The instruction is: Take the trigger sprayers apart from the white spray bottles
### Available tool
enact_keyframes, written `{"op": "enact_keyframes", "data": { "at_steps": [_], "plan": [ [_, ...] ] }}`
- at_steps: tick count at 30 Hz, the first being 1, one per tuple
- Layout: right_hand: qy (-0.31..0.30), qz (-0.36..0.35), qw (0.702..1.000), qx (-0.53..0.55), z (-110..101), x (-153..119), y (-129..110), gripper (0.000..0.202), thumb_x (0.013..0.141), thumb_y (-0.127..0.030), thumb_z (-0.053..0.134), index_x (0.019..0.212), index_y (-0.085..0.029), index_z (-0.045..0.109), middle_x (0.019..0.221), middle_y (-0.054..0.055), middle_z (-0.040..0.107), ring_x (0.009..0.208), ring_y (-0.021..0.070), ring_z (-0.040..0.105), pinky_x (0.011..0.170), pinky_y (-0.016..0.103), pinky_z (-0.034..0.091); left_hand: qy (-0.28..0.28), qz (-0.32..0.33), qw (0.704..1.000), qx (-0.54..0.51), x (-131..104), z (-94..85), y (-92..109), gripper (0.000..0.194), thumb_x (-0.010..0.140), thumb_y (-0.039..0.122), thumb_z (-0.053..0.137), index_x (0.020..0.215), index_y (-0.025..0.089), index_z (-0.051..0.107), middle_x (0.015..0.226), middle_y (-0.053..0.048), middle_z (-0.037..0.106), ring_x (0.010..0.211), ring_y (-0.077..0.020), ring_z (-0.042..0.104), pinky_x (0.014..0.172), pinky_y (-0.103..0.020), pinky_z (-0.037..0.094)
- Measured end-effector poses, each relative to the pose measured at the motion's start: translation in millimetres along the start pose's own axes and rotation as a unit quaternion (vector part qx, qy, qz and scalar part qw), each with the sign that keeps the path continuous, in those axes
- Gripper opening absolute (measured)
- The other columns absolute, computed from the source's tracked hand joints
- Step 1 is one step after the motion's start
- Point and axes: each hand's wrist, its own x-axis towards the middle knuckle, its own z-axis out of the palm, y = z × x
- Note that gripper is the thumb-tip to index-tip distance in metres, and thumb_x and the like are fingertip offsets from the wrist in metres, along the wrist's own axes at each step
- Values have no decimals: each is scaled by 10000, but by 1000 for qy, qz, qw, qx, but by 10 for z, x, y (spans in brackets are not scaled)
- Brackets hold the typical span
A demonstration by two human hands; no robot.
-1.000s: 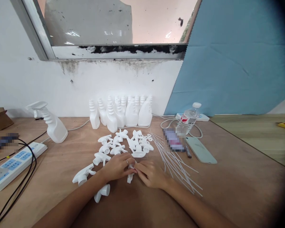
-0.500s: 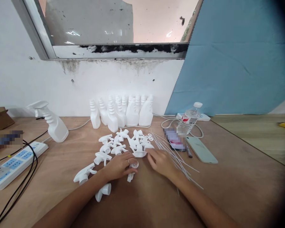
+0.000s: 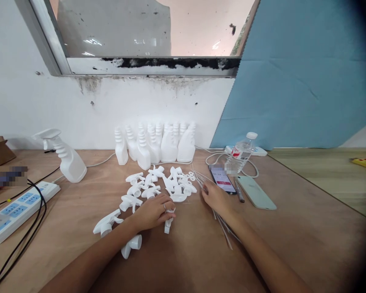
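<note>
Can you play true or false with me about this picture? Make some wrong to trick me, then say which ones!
1. The left hand wears a ring. True.
2. Both hands grip spray heads. False: only the left hand holds a spray head; the right hand is at the thin tubes.
3. The pen lies between two phones. True.
4. The bottles by the wall lie on their sides. False: those bottles stand upright.
5. The water bottle has a red cap. False: its cap is white.
</note>
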Motion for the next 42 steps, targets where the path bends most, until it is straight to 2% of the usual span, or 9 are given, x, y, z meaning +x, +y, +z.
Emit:
{"op": "enact_keyframes", "data": {
  "at_steps": [8, 13, 17, 21, 26, 30, 32, 38, 42],
  "plan": [
    [-23, 62, 998, -16, -57, -3, -15, 203, 880, -318, 489, 825, -177, 623, 854, 101, 700, 771, 217, 649, 562, 261, 294, 11, 7, 1000, 9, -5, 35, -22, 223, 947, 378, 423, 951, 183, 531, 979, -73, 587, 943, -196, 501, 835, -309, 409],
    [-27, 62, 997, -23, -53, 0, -22, 223, 885, -289, 459, 837, -170, 641, 878, 115, 706, 791, 227, 660, 554, 266, 292, 2, 2, 1000, 10, -5, 10, 5, 228, 939, 397, 437, 947, 190, 534, 981, -69, 588, 966, -200, 505, 841, -308, 415],
    [34, 69, 996, -36, -51, 0, -10, 259, 906, -277, 416, 915, -159, 645, 785, 112, 706, 672, 213, 655, 512, 262, 248, -3, -25, 1000, -15, -10, 5, 14, 270, 904, 417, 507, 1069, 205, 529, 1028, -69, 587, 1001, -212, 511, 846, -318, 424],
    [173, 42, 984, 18, -132, -52, -28, 327, 932, -334, 380, 1004, -139, 632, 658, 84, 666, 534, 181, 596, 484, 252, 241, 23, -71, 993, -91, -22, 38, -18, 409, 832, 427, 618, 1174, 230, 511, 1116, -61, 576, 1039, -204, 531, 891, -319, 428],
    [309, -27, 901, 305, -332, -244, -210, 239, 917, -366, 462, 962, -170, 591, 631, 9, 585, 467, 107, 482, 467, 218, 332, 17, -75, 987, -138, -26, 71, -47, 310, 819, 427, 632, 1039, 211, 592, 1194, -62, 546, 1054, -189, 552, 931, -299, 427],
    [355, -121, 737, 563, -349, -444, -433, 192, 913, -303, 488, 1095, -243, 475, 592, -62, 460, 400, 74, 377, 376, 183, 306, 18, -76, 988, -136, -23, 82, -46, 282, 818, 423, 635, 989, 201, 604, 1197, -62, 546, 1066, -185, 552, 947, -293, 423],
    [366, -170, 677, 616, -264, -525, -529, 163, 921, -304, 464, 1080, -268, 455, 666, -40, 481, 429, 76, 424, 361, 179, 337, 19, -76, 988, -135, -21, 91, -47, 277, 820, 419, 634, 990, 203, 605, 1189, -62, 551, 1060, -185, 553, 950, -298, 425],
    [233, -245, 700, 629, 57, -609, -680, 136, 953, -219, 388, 1066, -286, 425, 903, 11, 463, 579, 84, 564, 371, 164, 420, 17, -71, 990, -119, -10, 103, -55, 280, 823, 420, 626, 985, 192, 602, 1192, -79, 554, 1085, -201, 542, 961, -314, 427],
    [226, -271, 707, 613, 62, -605, -687, 189, 950, -182, 396, 1098, -299, 403, 921, 12, 472, 660, 103, 593, 452, 202, 490, 16, -64, 991, -114, -9, 86, -46, 292, 828, 418, 621, 1010, 192, 597, 1203, -79, 552, 1083, -194, 544, 964, -303, 425]
  ]
}}
